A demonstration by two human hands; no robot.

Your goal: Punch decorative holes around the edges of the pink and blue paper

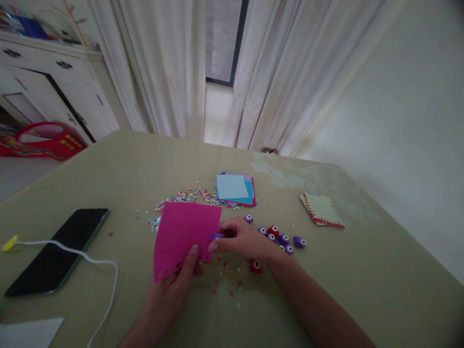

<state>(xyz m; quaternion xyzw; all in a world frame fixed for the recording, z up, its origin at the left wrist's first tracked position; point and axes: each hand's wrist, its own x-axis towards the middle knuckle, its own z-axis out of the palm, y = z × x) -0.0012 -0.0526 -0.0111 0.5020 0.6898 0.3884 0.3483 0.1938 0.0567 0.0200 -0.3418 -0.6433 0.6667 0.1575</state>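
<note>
My left hand (173,285) grips the lower right corner of a magenta paper sheet (181,234), thumb on top. Small punched holes run along the sheet's lower edge. My right hand (241,239) is closed round a small purple hole punch (216,237) set on the sheet's right edge. Several more small punches (281,237), purple and red, lie just right of that hand, and one red punch (255,265) sits under the wrist. Coloured paper dots (226,280) are scattered on the table (362,280) below the hands.
A stack of coloured paper squares (235,189) lies beyond the hands, with confetti (181,197) to its left. Cream cards with red edges (322,210) sit at the right. A black phone (60,249) and white cable (90,261) lie at the left. Curtains hang behind.
</note>
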